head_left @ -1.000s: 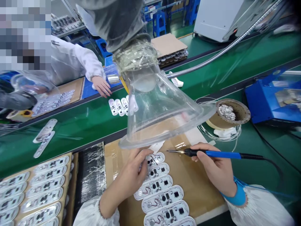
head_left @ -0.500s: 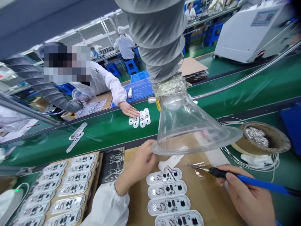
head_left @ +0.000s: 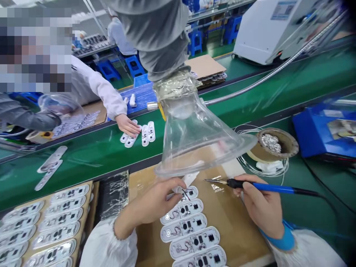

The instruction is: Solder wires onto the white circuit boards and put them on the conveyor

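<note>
My right hand (head_left: 260, 205) grips a soldering iron (head_left: 267, 187) with a blue handle. Its metal tip points left, above the brown cardboard. My left hand (head_left: 158, 196) is over the far end of a row of white oval circuit-board pieces (head_left: 190, 228), thumb and forefinger closed around a white plastic part (head_left: 191, 178). The hand hides much of this part and of the farthest board, where thin dark wires show. The iron's tip is to the right of that board, apart from it.
A clear fume hood (head_left: 194, 148) hangs low over the work. At right are a bowl of metallic shavings (head_left: 278, 142), coiled white wire and a blue box (head_left: 325, 133). Board pieces (head_left: 59, 218) fill cardboard at left. Across the green belt, a co-worker's hand (head_left: 128, 125) touches other boards.
The view has shifted right. My left hand has come down from near the hood's rim onto the white part at the farthest board. My right hand still holds the soldering iron.
</note>
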Demonstrator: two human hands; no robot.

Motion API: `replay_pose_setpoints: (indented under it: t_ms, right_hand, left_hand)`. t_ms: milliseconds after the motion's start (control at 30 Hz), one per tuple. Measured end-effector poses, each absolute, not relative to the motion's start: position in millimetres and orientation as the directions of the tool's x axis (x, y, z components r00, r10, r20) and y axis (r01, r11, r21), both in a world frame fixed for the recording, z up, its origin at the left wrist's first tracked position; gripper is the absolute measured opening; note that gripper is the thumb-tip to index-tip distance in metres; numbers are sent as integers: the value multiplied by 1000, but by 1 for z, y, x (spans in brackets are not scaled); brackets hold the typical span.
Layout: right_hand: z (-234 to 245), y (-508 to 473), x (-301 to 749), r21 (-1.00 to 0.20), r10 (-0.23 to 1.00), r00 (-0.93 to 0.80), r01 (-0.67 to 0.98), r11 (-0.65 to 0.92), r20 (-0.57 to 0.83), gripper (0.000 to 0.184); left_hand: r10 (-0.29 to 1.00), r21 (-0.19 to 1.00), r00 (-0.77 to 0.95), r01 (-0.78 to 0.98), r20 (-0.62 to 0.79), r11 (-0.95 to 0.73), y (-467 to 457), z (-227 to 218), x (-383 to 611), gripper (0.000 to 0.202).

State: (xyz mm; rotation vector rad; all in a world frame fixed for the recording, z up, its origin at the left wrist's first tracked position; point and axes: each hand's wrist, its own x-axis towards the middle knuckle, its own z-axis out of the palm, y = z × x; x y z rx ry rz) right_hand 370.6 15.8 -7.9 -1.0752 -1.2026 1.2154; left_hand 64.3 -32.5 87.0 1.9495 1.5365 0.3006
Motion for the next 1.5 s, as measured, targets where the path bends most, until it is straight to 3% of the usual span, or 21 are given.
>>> replay_pose_setpoints:
  t_ms: [400,633,800,1133,1500]
  right_hand:
    - [-10,15,370,-991,994,-54,-104,89,95,20]
    - [-6,13,365,-981,991,-96,-180,73,92,13]
    - [-7,11,365,-990,987,-145,-132,52,71,11]
    - [0,8,365,-995,972,-213,-23,95,98,11]
    - [7,8,361,-994,968,-228,-8,106,105,10]
  left_hand:
    - [933,634,344,746,-106,-203,-30,62,74,17]
    - [985,628,143,776,-97,-51,-39,43,92,17]
    - [996,625,71,780,-57,-20,-46,35,103,20]
    - [994,593,110,799,26,-104,-48,30,105,18]
    - [993,616,108,786,-44,-58,-49,33,105,18]
